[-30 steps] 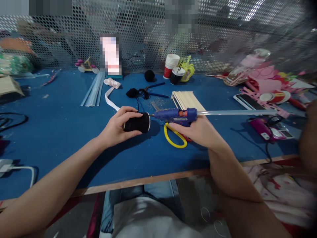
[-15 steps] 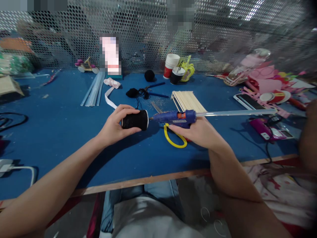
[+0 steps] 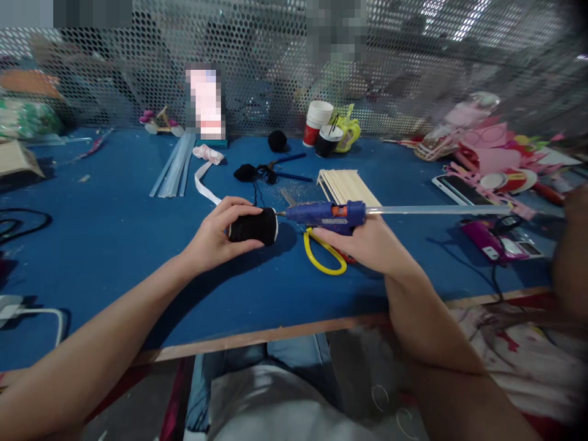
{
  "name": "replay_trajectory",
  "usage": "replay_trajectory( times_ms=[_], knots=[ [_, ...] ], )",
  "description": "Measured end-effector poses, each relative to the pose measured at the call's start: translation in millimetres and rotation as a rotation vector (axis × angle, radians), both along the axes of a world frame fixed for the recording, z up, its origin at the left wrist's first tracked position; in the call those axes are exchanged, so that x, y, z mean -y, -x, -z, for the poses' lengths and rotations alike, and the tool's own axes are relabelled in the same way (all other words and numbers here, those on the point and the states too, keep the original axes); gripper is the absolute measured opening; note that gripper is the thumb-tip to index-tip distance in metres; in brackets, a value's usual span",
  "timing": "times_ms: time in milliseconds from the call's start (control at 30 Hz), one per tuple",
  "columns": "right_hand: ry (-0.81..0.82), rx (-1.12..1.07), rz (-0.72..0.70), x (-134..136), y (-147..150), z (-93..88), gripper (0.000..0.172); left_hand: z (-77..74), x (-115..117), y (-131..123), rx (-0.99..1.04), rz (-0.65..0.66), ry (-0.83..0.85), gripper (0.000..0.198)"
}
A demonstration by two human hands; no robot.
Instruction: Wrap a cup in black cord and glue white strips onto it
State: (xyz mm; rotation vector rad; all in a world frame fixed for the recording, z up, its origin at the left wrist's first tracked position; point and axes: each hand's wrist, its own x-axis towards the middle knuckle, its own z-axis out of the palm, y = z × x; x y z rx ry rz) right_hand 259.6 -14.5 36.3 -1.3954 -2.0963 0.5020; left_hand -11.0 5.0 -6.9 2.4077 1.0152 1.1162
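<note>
Within clasped left hand (image 3: 214, 236), black cup (image 3: 253, 228), beside glue gun (image 3: 315, 214) in closed right hand (image 3: 374, 246)

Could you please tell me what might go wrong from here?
The glue gun, held in the right hand, points at the black-wrapped piece, close to the left hand; if hot, it might burn a finger.
The loose black yarn beyond that hand could snag.
The long glue stick jutting from the gun's back might catch on something.

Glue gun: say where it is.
The glue gun is right of centre in the head view, in the right hand, aimed at the black piece in the left hand.
</note>
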Motion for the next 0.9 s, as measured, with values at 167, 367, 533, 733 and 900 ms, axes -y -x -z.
replay_trajectory(
  times_ms=[167,367,533,733,900],
  knots=[
    [-0.002,0.01,-0.031,2.3,0.9,-2.9,0.021,1.4,-1.8,-0.2,0.02,-0.015,0.01,0.046],
    [0.047,0.033,0.011,4.2,1.6,-4.8,0.024,2.9,-2.5,0.4,0.014,-0.025,0.018,0.047],
    [0.091,0.007,-0.017,5.6,0.2,-6.8,0.023,3.0,-3.0,-0.3,0.034,-0.031,0.017,0.046],
    [0.045,0.016,-0.03,4.9,-1.1,-6.5,0.024,3.2,-3.5,-0.1,0.054,-0.023,0.021,0.047],
    [0.058,0.025,-0.025,5.3,-0.9,-5.3,0.024,2.7,-2.4,-1.1,0.056,-0.045,0.063,0.047]
  ],
)
